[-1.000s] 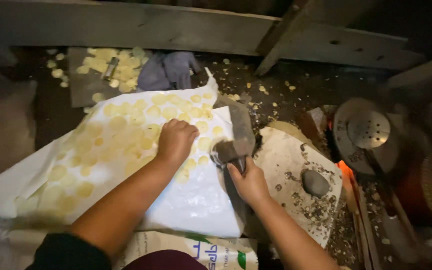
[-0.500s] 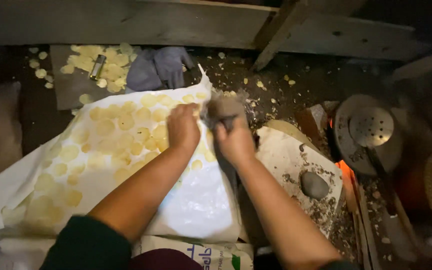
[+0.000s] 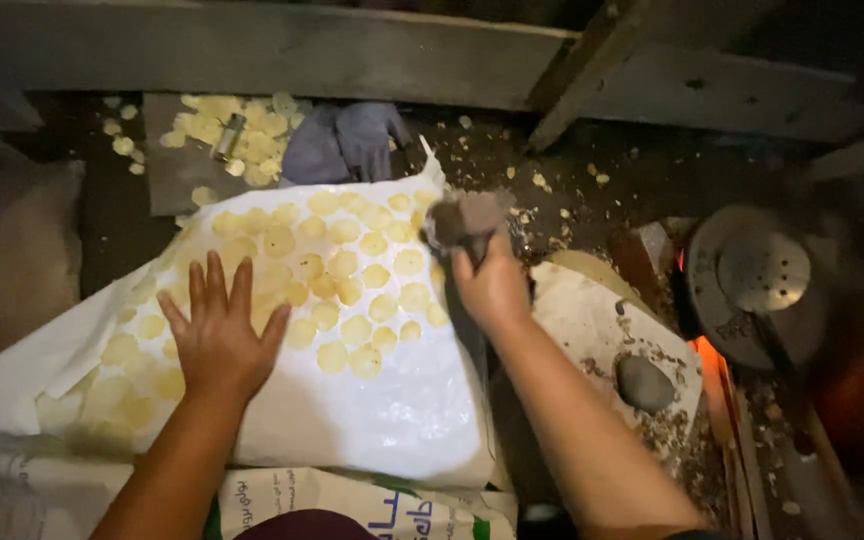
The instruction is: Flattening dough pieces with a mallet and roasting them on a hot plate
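A white plastic sheet (image 3: 372, 430) lies spread in front of me, covered with several thin yellow round slices (image 3: 352, 290). My left hand (image 3: 217, 335) rests flat on the sheet with fingers spread, pressing on the slices at its left side. My right hand (image 3: 492, 285) is raised at the sheet's right edge and grips a blurred dark brownish object (image 3: 464, 218) by its lower part; its exact kind is unclear.
A flat pale stone slab (image 3: 592, 320) with a dark oval stone (image 3: 644, 382) lies at right. Beyond it sits a round metal pan (image 3: 752, 285) over glowing embers (image 3: 709, 360). More slices on a board (image 3: 237, 135) and a grey cloth (image 3: 347, 140) lie behind. A printed sack (image 3: 352, 500) is nearest me.
My left hand slid left and down across the sheet and flattened with fingers spread. My right hand moved up and away with the dark object, then stayed at the sheet's right edge.
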